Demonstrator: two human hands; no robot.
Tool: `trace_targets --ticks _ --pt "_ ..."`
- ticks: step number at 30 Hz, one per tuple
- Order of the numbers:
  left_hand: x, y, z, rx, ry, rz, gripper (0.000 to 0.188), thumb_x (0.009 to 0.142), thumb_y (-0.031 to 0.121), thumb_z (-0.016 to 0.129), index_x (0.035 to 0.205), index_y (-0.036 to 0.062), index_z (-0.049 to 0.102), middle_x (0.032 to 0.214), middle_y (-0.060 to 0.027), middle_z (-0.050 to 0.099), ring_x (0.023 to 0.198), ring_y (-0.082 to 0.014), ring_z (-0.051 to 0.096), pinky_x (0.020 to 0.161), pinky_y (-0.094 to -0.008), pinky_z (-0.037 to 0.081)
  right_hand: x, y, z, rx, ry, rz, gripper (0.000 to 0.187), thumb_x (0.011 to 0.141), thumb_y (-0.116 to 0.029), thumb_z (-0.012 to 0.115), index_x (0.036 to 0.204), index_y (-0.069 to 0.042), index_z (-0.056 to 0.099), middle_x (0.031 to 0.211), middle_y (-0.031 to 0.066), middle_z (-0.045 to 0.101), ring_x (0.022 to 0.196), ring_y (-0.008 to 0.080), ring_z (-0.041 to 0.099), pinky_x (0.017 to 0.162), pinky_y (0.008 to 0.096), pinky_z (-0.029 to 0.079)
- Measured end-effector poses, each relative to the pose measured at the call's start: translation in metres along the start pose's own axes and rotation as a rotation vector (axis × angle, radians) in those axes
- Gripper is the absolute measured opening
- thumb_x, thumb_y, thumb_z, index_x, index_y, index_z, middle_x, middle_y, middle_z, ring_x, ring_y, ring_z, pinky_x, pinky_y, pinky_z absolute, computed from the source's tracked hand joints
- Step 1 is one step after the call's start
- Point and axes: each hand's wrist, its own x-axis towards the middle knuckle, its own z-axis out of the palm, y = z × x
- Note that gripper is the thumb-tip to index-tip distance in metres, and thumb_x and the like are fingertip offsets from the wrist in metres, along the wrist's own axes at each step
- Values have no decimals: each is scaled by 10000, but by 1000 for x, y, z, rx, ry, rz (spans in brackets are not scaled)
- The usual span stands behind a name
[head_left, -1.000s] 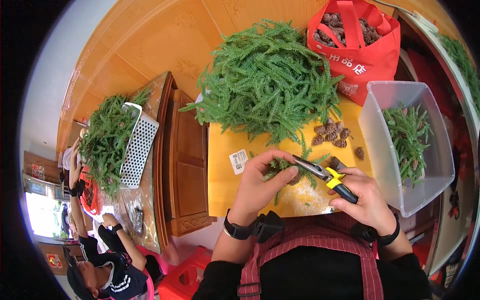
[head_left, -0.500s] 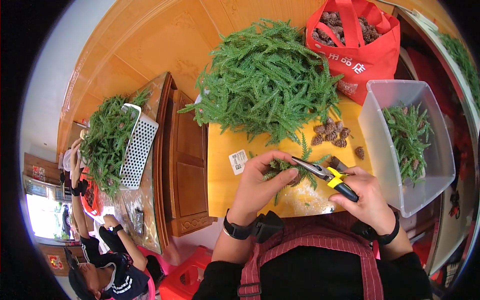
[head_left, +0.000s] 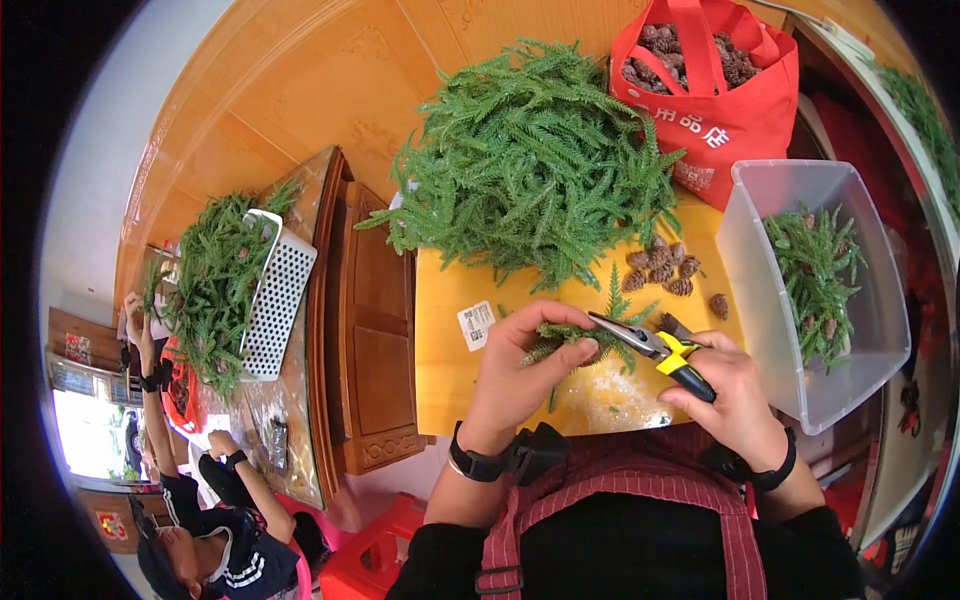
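Between thumb and fingers, my left hand [head_left: 512,370] pinches a green artificial pine sprig [head_left: 543,347]. A small brown piece, perhaps a pine cone, partly shows by the thumb. My right hand [head_left: 738,388] is wrapped round needle-nose pliers [head_left: 682,375] with yellow and black handles. Their tips reach the sprig beside my left fingertips; whether they grip it I cannot tell. Just beyond my hands, several loose pine cones [head_left: 660,264] lie on the yellow tabletop [head_left: 450,385]. A large heap of green pine sprigs [head_left: 535,165] covers its far side.
At the right stands a clear plastic bin [head_left: 865,375] holding sprigs with cones. Behind it is a red bag [head_left: 740,130] full of pine cones. Another person [head_left: 225,540] works at the left table, by a white perforated basket [head_left: 282,300] of sprigs. A red stool [head_left: 370,550] stands below.
The pliers' tips have shifted very slightly to the right at the sprig. The other person's far hand has moved a little down and left beside the basket.
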Motion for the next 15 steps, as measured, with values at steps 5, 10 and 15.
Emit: trace_targets --ticks 5,10,15 --pt "0 0 0 -54 11 -35 200 775 16 650 948 9 550 841 -44 606 736 -104 583 678 -238 491 1 4 -3 103 -91 19 289 685 -265 725 758 -10 609 666 119 554 818 349 552 762 399 434" --pt "1 -3 -5 -115 -31 -76 214 768 18 656 945 15 537 869 -46 600 753 -110 587 690 -241 490 1 14 -4 175 -156 -38 307 692 -274 716 814 -11 616 681 108 567 863 338 557 804 394 430" --pt "4 -2 -15 -154 -107 -122 229 744 28 680 922 20 537 851 -46 593 750 -121 592 678 -239 488 5 6 -14 -79 -90 -116 344 658 -290 728 796 1 607 752 116 585 940 333 543 824 411 421"
